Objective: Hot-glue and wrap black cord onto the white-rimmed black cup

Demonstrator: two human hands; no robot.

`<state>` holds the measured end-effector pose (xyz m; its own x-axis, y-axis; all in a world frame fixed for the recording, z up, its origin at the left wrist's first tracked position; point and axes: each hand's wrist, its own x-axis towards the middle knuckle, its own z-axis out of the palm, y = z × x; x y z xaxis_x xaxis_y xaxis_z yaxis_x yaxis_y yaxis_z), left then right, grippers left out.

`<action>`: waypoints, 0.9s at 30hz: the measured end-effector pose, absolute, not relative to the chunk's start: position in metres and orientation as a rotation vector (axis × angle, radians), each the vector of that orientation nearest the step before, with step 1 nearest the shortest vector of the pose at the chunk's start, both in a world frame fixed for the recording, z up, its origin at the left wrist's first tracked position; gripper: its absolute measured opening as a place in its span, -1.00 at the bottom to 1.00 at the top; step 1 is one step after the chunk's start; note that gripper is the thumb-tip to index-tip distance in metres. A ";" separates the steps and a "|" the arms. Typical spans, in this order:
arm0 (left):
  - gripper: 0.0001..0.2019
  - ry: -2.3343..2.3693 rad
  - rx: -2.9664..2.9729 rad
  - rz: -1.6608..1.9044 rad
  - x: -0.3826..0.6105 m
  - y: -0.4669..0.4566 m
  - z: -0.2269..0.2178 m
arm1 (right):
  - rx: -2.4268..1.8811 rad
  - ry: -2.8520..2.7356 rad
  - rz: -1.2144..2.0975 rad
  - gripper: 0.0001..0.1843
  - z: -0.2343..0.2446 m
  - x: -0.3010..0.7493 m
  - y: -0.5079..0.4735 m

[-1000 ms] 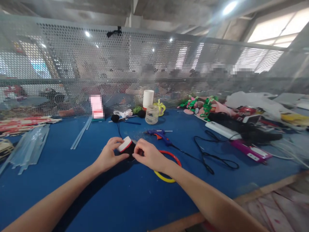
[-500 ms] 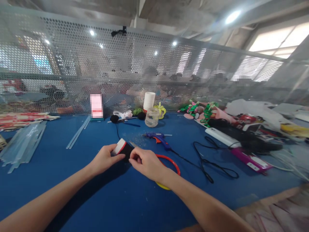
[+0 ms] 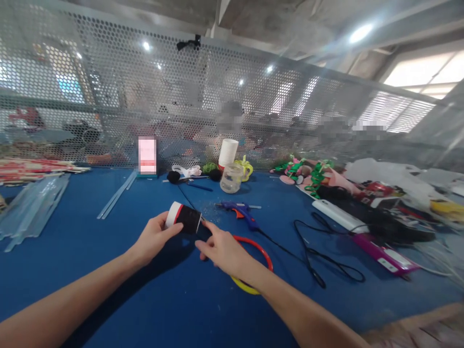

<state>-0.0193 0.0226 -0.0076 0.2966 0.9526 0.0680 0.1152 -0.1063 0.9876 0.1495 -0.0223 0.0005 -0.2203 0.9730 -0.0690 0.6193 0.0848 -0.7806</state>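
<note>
My left hand (image 3: 154,236) grips a small cylinder (image 3: 183,217) that is black with a red band and a white end; it is held on its side just above the blue table (image 3: 108,270). My right hand (image 3: 221,249) lies just right of the cylinder, apart from it, index finger stretched towards its black end and the other fingers loosely curled with nothing in them. Under my right wrist lie a red hoop (image 3: 259,247) and a yellow hoop (image 3: 243,285).
A blue glue gun (image 3: 241,210) lies behind the hands, its black cord (image 3: 326,261) looping right. Clear sticks (image 3: 32,205) lie at the left. A glass jar (image 3: 231,177), white cups (image 3: 228,152), green ribbon and assorted clutter stand along the perforated metal screen (image 3: 181,96).
My right hand has let go of the cylinder and drawn back a little. My left hand has raised and turned the cylinder onto its side.
</note>
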 end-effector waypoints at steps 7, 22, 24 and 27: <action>-0.63 1.042 1.598 0.845 -0.016 0.014 -0.005 | -1.397 -1.812 1.227 -0.45 -0.001 0.146 -0.026; -0.65 1.186 1.881 0.664 -0.015 0.013 0.007 | -2.219 -1.730 0.289 -0.88 0.010 0.237 0.037; -0.65 1.174 1.860 0.651 -0.014 0.012 0.009 | -2.242 -1.719 0.347 -0.84 -0.002 0.240 0.042; -0.66 1.165 1.825 0.624 -0.012 0.013 0.009 | -2.210 -1.647 0.380 -0.80 -0.010 0.239 0.043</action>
